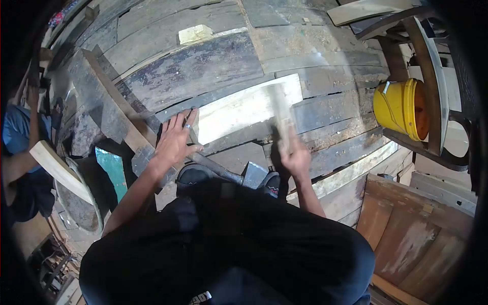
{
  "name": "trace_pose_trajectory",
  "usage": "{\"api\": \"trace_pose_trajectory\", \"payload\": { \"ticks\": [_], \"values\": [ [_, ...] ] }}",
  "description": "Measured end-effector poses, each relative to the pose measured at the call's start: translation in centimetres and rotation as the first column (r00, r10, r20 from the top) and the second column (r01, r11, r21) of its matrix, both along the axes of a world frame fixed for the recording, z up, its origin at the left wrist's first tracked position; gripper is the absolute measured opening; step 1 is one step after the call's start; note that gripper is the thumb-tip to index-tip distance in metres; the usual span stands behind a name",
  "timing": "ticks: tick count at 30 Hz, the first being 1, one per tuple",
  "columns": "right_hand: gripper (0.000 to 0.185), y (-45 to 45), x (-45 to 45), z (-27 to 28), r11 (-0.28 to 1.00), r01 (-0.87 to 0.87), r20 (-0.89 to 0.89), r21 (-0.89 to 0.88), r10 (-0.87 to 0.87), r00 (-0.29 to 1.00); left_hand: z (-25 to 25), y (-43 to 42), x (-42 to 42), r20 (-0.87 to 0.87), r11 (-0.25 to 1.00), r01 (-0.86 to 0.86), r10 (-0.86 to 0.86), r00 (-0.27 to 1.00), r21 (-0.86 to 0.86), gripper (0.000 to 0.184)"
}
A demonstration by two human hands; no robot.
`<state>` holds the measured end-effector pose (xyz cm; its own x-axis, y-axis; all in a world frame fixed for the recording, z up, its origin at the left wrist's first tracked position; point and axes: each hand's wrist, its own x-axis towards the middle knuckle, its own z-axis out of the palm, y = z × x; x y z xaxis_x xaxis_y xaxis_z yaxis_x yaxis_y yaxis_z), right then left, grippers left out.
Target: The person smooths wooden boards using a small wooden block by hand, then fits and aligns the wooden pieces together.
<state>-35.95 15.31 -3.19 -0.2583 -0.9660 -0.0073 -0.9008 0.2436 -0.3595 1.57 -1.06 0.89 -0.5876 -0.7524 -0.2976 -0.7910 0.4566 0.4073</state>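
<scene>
A pale curved wooden board (239, 113) lies brightly lit on the plank floor in front of my feet. My left hand (175, 137) is open, fingers spread, pressed down at the board's left end. Closed around a narrow wooden piece (282, 109), my right hand (296, 156) is at the board's right part. Motion blurs that piece, so its exact kind is unclear, and I cannot tell whether it touches the board. An axe (254, 175) rests between my shoes, its dark handle running up toward my left hand.
A yellow bucket (396, 108) lies tipped at the right beside wooden frame parts (428, 76). A brown panel (417, 234) stands at lower right. On the left are a long timber (109, 96), a green-faced block (111, 170), a curved pale piece (63, 170) and another person (23, 134).
</scene>
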Motion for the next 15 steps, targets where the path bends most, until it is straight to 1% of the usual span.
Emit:
{"api": "trace_pose_trajectory", "payload": {
  "ticks": [1,2,3,4,6,7,8,9,10,12,13,14,15],
  "values": [
    [0.075,-0.6,-0.4,-0.4,1.000,-0.007,-0.006,-0.007,0.006,1.000,0.1,0.0,0.0,0.003,1.000,-0.001,0.001,1.000,0.002,0.118],
    [0.075,-1.1,-0.6,-0.8,0.983,0.119,0.105,-0.138,-0.105,0.989,0.1,0.0,-0.1,0.007,1.000,-0.001,0.001,1.000,0.005,0.118],
    [0.075,-1.2,-0.2,-0.8,0.934,0.261,0.229,-0.243,-0.206,0.951,0.4,0.0,-0.3,0.022,1.000,-0.007,0.007,1.000,0.024,0.118],
    [0.075,-1.2,1.2,0.2,0.933,0.265,0.226,-0.243,-0.211,0.951,0.4,0.0,-0.3,0.020,1.000,-0.002,0.001,1.000,0.025,0.118],
    [0.073,-0.4,4.5,2.7,0.990,0.137,0.338,0.008,-0.132,0.932,0.2,0.0,-0.2,0.027,1.000,0.018,-0.017,0.999,-0.017,0.117],
    [0.071,0.4,6.1,3.6,0.995,-0.013,0.275,0.103,-0.016,0.961,0.2,0.1,-0.3,0.028,1.000,0.018,-0.017,0.999,-0.011,0.117],
    [0.070,1.4,7.2,4.1,0.966,-0.159,0.226,0.203,0.112,0.968,0.3,0.0,-0.3,0.032,1.000,0.015,-0.015,0.999,-0.004,0.115],
    [0.070,2.0,7.5,3.9,0.944,-0.267,0.167,0.195,0.236,0.957,0.4,0.0,-0.3,0.037,1.000,0.015,-0.015,0.999,0.004,0.114],
    [0.070,2.1,7.0,3.8,0.943,-0.268,0.174,0.197,0.236,0.956,0.4,0.2,-0.2,0.044,1.000,0.014,-0.015,0.999,0.008,0.114],
    [0.070,0.8,4.1,3.8,0.937,-0.281,0.065,0.208,0.274,0.960,0.5,0.3,-0.2,-0.003,0.995,0.053,-0.054,0.999,-0.078,0.112],
    [0.071,-0.2,2.9,3.2,0.954,-0.149,0.081,0.260,0.132,0.988,0.7,0.4,-0.3,0.013,0.994,0.078,-0.077,0.997,-0.071,0.106],
    [0.073,-0.7,1.2,1.9,0.966,-0.032,-0.027,0.255,0.040,0.999,0.7,0.4,-0.3,0.011,0.994,0.076,-0.076,0.997,-0.075,0.106],
    [0.072,-2.2,0.4,2.1,0.995,0.038,-0.006,0.092,-0.038,0.999,0.5,0.5,-0.2,0.020,0.989,0.113,-0.112,0.994,-0.093,0.103]
  ]
}}
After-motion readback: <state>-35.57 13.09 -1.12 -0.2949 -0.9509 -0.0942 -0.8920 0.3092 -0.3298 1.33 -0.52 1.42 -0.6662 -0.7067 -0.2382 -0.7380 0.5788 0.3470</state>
